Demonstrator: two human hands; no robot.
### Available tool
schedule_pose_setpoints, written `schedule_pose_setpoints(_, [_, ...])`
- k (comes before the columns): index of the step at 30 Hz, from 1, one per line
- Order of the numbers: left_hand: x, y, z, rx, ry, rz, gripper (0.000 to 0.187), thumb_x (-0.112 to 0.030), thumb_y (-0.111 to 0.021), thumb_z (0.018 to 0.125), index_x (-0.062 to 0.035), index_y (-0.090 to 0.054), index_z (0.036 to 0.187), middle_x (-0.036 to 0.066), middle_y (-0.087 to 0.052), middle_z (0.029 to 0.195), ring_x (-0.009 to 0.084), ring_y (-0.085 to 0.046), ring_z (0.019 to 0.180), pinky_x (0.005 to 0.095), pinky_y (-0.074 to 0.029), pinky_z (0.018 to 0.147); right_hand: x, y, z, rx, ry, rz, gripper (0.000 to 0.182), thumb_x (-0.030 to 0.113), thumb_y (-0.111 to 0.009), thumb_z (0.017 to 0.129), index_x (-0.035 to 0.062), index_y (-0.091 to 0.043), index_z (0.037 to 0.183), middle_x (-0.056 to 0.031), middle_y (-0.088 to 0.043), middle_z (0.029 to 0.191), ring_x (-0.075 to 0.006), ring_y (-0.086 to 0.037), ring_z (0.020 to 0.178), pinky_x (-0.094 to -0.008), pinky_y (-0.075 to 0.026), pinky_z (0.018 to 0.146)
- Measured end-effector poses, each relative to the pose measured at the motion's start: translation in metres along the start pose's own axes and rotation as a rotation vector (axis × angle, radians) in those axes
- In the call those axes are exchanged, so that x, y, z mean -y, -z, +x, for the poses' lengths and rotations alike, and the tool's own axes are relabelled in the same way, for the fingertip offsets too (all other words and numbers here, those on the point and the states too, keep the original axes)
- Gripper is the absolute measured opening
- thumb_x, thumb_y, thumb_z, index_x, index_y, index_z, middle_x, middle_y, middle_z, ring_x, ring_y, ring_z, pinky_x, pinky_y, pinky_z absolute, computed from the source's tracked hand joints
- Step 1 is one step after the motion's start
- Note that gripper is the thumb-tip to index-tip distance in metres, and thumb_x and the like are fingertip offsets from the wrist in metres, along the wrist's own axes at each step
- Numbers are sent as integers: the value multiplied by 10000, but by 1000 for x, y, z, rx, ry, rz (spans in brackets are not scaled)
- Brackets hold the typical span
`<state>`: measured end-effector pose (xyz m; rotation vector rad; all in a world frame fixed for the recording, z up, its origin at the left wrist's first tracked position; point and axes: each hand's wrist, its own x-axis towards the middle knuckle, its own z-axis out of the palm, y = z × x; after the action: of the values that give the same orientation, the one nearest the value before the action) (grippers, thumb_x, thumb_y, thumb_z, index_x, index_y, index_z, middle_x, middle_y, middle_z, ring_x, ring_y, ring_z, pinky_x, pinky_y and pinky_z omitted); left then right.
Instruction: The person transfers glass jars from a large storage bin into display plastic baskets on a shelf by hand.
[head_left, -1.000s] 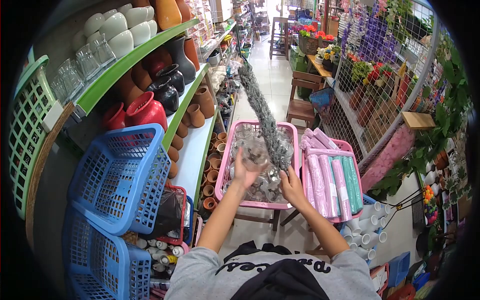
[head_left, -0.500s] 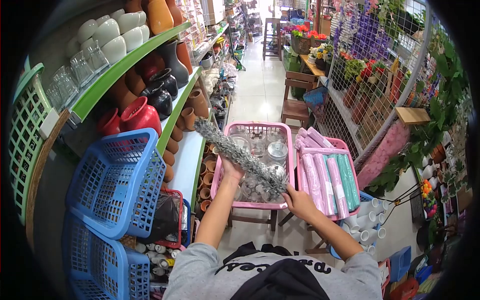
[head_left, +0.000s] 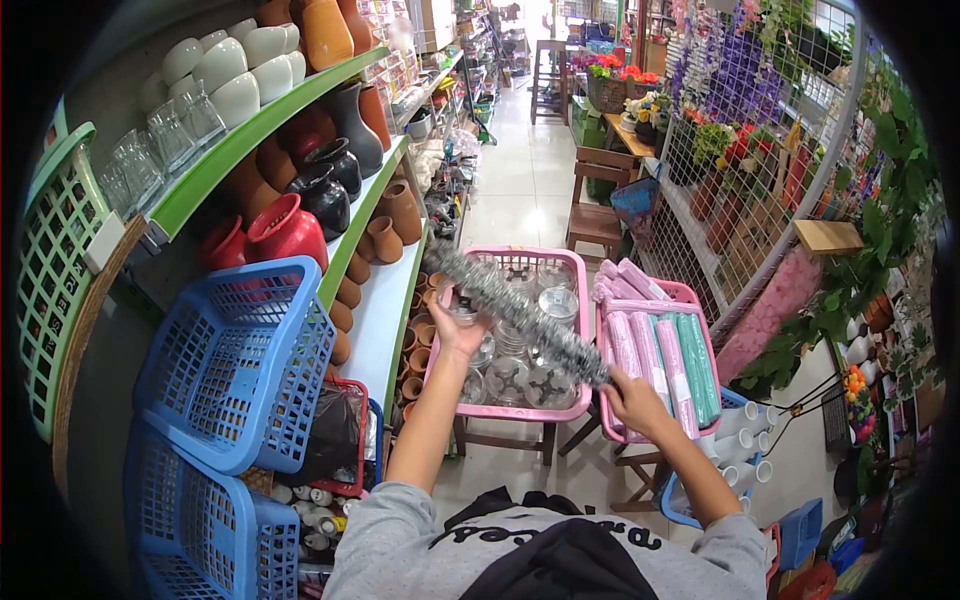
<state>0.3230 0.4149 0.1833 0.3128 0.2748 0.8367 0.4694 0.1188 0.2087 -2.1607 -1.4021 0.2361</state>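
Observation:
A long, fluffy grey feather duster slants across the pink basket, which holds several clear glass jars. My right hand is closed round the duster's lower right end, between the two baskets. Just under its upper left part is my left hand, palm up, with thumb and fingers apart; the fluff partly covers the fingertips. A second pink basket sits to the right and carries pink rolls and green rolls in plastic wrap.
Blue baskets stand at the left, below shelves with red pots, black vases and white bowls. Stools support the pink baskets. A wooden chair and a wire rack line the aisle's right side.
The duster has shifted right and slightly down, and my right hand has moved with it. My left hand's thumb now stands farther from its fingers.

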Motion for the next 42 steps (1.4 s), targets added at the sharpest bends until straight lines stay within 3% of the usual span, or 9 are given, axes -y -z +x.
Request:
schedule_pose_setpoints(7, [-20,20,15,-115,-21,-71,522,-546,-351,828,-123,-556,1057,112,-563,1048,303,-500,1019,488,-454,823,-12,7,-4,-4,60,9,203,245,-563,843,67,-525,933,-219,-523,553,-428,-534,562,-494,-414,517])
schedule_pose_setpoints(9, [-24,21,17,193,-103,-18,551,-558,-327,826,-131,-553,1090,109,-555,1097,285,-492,1022,467,-431,832,-11,13,-8,67,91,107,193,240,-566,845,65,-526,912,-223,-521,558,-429,-528,560,-490,-408,510])
schedule_pose_setpoints(10, [-25,17,15,-24,-87,-46,563,-564,-321,818,-130,-552,1094,99,-557,1086,279,-508,995,470,-433,823,-11,16,-9,66,100,50,197,244,-565,846,63,-526,912,-226,-520,562,-430,-527,560,-485,-405,509])
schedule_pose_setpoints(13, [-26,10,14,-97,-22,22,565,-567,-323,812,-132,-553,1090,100,-563,1069,297,-535,960,518,-452,809,-14,17,-7,26,76,13,211,252,-565,848,54,-526,909,-235,-519,578,-431,-531,574,-471,-399,521])
schedule_pose_setpoints(23, [-33,5,5,-43,-55,69,576,-573,-329,810,-110,-553,1069,95,-579,994,272,-547,904,486,-441,850,-19,29,-6,90,76,108,212,220,-561,849,23,-553,927,-228,-515,585,-390,-517,536,-429,-393,511])
schedule_pose_setpoints(25, [-36,-2,0,27,-94,124,583,-580,-324,812,-105,-552,1060,86,-572,943,243,-533,846,454,-437,841,-12,36,-13,263,61,212,217,211,-559,848,16,-555,942,-225,-516,588,-371,-514,524,-423,-396,518])
schedule_pose_setpoints(29, [-30,20,18,25,9,52,627,-593,-290,817,-93,-548,1093,105,-589,983,265,-557,916,475,-447,853,-23,33,-2,99,30,148,212,200,-554,850,2,-558,924,-222,-536,633,-371,-530,556,-392,-415,546])
schedule_pose_setpoints(35, [-30,18,16,53,-18,59,581,-568,-306,831,-114,-548,1102,99,-583,1000,276,-536,946,453,-443,855,-31,31,3,180,204,319,221,192,-561,854,-9,-558,947,-185,-522,620,-261,-463,531,-362,-418,567])
schedule_pose_setpoints(42, [-25,11,25,33,0,23,570,-552,-300,818,-129,-590,1067,62,-599,1025,243,-547,968,432,-424,880,-6,20,9,140,120,236,258,222,-566,853,-3,-564,978,-226,-576,688,-382,-565,632,-414,-442,616])
